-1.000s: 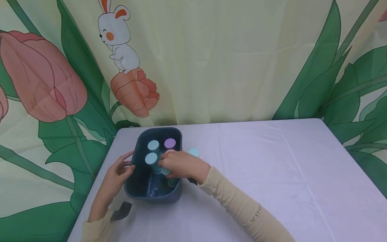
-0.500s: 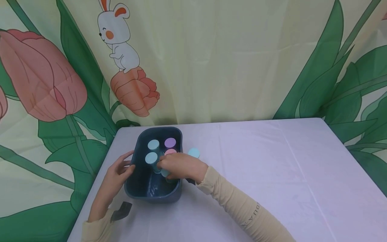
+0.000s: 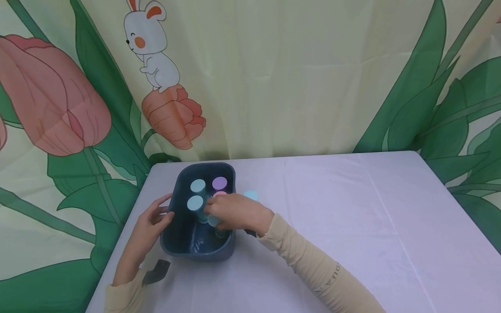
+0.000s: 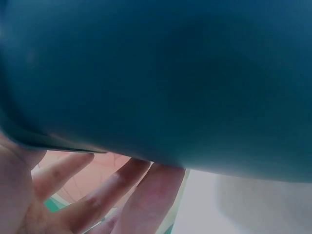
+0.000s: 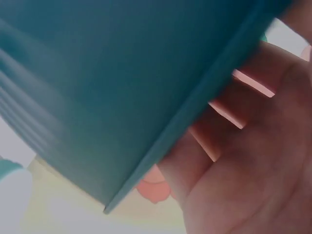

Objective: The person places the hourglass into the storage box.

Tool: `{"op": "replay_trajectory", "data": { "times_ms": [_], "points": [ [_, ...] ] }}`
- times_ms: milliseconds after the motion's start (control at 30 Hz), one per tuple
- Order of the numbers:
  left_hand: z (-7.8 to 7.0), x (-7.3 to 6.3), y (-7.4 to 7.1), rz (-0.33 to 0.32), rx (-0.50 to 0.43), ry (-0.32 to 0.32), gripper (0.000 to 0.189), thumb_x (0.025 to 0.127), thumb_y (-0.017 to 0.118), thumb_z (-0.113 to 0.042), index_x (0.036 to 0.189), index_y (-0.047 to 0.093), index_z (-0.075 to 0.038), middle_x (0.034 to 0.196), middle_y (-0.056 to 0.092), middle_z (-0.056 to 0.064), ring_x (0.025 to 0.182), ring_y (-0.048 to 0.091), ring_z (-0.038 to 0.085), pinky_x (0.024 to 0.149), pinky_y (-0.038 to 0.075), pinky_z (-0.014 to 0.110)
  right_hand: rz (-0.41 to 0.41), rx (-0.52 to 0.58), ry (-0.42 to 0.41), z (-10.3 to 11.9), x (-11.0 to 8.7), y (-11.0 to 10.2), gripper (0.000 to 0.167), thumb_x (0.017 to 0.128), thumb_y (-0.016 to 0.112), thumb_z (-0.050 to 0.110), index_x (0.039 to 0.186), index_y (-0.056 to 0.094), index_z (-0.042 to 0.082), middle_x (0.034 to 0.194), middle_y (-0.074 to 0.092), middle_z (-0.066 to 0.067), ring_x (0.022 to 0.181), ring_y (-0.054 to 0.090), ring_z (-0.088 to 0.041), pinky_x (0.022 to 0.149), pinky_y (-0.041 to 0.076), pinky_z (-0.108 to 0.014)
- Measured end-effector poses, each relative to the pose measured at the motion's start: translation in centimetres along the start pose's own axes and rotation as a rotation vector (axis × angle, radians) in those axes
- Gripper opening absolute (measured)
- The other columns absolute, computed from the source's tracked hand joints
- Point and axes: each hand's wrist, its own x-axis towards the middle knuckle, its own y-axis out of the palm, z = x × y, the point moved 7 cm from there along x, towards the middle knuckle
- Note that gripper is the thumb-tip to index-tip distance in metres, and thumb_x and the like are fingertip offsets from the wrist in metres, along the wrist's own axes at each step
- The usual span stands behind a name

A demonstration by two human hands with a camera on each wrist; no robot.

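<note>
A dark blue plastic bin [image 3: 188, 255] stands at the table's left side with several capped bottles upright inside. My left hand [image 3: 146, 230] rests on the bin's left side, its fingers [image 4: 151, 195] extended along the outer wall in the left wrist view. Over the bin's right rim reaches my right hand [image 3: 238, 211], its fingertips around a light-blue-capped bottle [image 3: 213, 221] inside. The hand partly covers that bottle and the pink-capped bottle [image 3: 220, 193]. Two other light-blue-capped bottles [image 3: 195, 203] and a purple-capped bottle [image 3: 219, 183] stand beside them.
Another light-blue-capped bottle [image 3: 251, 194] stands outside the bin, just to its right and partly behind my right hand. A white cloth covers the table [image 3: 332, 243]. Behind it hangs a printed curtain [image 3: 274, 87] with tulips and a rabbit.
My right hand shifts only slightly over the same bottle. The left hand and the bin keep their places; the whole head view drifts a little.
</note>
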Motion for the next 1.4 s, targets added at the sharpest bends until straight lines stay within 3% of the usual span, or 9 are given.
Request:
{"op": "replay_trajectory", "data": {
  "times_ms": [600, 833, 1067, 1400],
  "points": [
    [0.1, -0.1, 0.0, 0.001, 0.008, 0.001, 0.06, 0.102, 0.055, -0.037, 0.155, 0.033, -0.023, 0.14, 0.053, 0.026, 0.125, 0.055, 0.045, 0.101, 0.045, 0.062, -0.154, 0.08, 0.009, -1.9, -2.8, -2.5, 0.036, 0.086, 0.078, 0.022, 0.12, 0.07, 0.011, 0.111, 0.069, 0.0, 0.104, 0.058, -0.013, 0.089, 0.054, -0.02],
    [0.1, -0.1, 0.0, 0.002, 0.002, -0.011, 0.062, 0.1, 0.056, -0.042, 0.155, 0.032, -0.024, 0.14, 0.053, 0.026, 0.127, 0.053, 0.045, 0.101, 0.044, 0.061, -0.21, 0.076, 0.034, -2.9, -4.3, -3.3, 0.042, 0.085, 0.08, 0.024, 0.122, 0.068, 0.01, 0.113, 0.066, -0.001, 0.104, 0.057, -0.013, 0.087, 0.055, -0.021],
    [0.1, -0.1, 0.0, 0.004, 0.003, -0.004, 0.062, 0.101, 0.056, -0.04, 0.155, 0.032, -0.023, 0.139, 0.053, 0.026, 0.126, 0.054, 0.045, 0.101, 0.044, 0.061, -0.195, 0.1, 0.09, -4.2, -5.4, -3.5, 0.044, 0.086, 0.079, 0.022, 0.126, 0.066, 0.009, 0.123, 0.063, -0.005, 0.113, 0.058, -0.016, 0.092, 0.055, -0.026],
    [0.0, -0.1, 0.0, 0.0, 0.007, -0.002, 0.061, 0.101, 0.056, -0.039, 0.155, 0.033, -0.023, 0.14, 0.053, 0.026, 0.126, 0.053, 0.046, 0.101, 0.043, 0.062, -0.161, 0.136, 0.15, -5.8, -6.0, -2.2, 0.044, 0.086, 0.079, 0.024, 0.126, 0.066, 0.01, 0.123, 0.063, -0.006, 0.116, 0.058, -0.018, 0.095, 0.054, -0.029]
  ]
}}
